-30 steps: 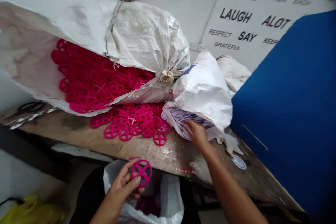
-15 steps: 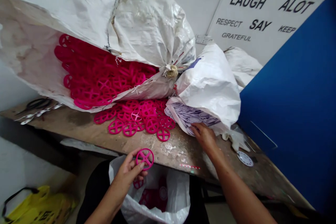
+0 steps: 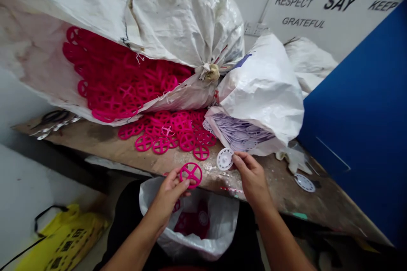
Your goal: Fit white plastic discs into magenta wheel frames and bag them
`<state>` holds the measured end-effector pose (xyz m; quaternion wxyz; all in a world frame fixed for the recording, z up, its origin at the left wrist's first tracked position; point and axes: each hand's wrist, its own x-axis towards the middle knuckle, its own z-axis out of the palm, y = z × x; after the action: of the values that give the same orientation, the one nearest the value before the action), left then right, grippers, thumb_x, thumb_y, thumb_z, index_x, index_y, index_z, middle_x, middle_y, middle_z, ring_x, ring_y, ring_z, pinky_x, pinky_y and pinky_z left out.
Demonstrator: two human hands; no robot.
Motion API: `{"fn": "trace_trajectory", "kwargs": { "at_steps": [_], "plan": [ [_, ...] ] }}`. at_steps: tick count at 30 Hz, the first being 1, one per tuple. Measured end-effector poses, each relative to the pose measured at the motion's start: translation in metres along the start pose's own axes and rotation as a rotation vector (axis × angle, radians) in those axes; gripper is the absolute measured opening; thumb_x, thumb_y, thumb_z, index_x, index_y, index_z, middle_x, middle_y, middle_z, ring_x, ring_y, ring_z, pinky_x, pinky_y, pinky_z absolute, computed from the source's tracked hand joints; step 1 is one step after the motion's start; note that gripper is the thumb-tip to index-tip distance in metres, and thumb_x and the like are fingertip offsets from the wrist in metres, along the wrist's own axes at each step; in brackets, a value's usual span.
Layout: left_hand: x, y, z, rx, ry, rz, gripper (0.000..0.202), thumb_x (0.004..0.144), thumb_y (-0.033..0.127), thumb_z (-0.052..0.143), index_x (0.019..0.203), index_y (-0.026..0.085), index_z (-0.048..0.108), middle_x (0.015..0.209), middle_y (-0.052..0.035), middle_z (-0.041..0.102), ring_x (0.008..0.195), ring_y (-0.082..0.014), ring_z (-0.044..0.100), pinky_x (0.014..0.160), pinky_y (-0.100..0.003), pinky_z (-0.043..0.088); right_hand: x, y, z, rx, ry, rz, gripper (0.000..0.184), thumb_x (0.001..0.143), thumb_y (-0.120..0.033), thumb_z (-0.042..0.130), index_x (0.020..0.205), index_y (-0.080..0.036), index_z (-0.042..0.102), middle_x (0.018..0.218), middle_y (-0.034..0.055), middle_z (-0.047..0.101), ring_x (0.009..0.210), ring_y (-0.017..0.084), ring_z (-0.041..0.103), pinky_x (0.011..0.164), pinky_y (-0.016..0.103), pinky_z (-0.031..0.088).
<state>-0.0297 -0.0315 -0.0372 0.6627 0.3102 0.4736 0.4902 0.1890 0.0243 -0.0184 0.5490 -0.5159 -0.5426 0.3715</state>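
Note:
My left hand pinches a pink plastic ring with crossed spokes, held upright over the table's front edge. Between the thumb and fingers of my right hand is a white slotted disc, its face turned toward me. Behind that hand, a white sack lies on its side with many pale discs in its mouth. Loose pink spoked rings are heaped on the table, spilling from a large white sack. Below my hands an open white bag holds pink and white pieces.
On the wooden table, scissors lie at the left. A single white disc and a crumpled glove are at the right. A blue panel borders the right side; a yellow bag sits low at the left.
My right hand has come out of the smaller sack's mouth with a white disc and moved nearer my left hand. My left hand, still holding the pink ring, has risen slightly rightward. The camera view has shifted.

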Motion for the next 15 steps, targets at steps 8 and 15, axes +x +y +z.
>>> {"fn": "trace_trajectory", "kwargs": {
  "at_steps": [8, 15],
  "plan": [
    [-0.009, 0.010, 0.003, -0.103, -0.031, -0.068, 0.051, 0.072, 0.039, 0.071, 0.116, 0.017, 0.057, 0.096, -0.0086, 0.068, 0.079, -0.0172, 0.063, 0.059, -0.022, 0.047, -0.036, -0.028, 0.021, -0.630, -0.210, -0.949, 0.020, 0.090, -0.012, 0.049, 0.101, -0.020, 0.063, 0.093, 0.0066, 0.071, 0.078, 0.015, 0.062, 0.070, 0.031, 0.039],
    [-0.012, 0.012, 0.003, -0.110, -0.126, -0.056, 0.047, 0.081, 0.040, 0.061, 0.120, 0.014, 0.057, 0.086, -0.0066, 0.066, 0.068, -0.0120, 0.056, 0.054, -0.020, 0.044, -0.036, -0.021, 0.022, -0.676, -0.475, -1.117, 0.020, 0.092, -0.013, 0.047, 0.102, -0.017, 0.063, 0.102, 0.0082, 0.070, 0.087, 0.018, 0.061, 0.074, 0.035, 0.043]
  ]
}}
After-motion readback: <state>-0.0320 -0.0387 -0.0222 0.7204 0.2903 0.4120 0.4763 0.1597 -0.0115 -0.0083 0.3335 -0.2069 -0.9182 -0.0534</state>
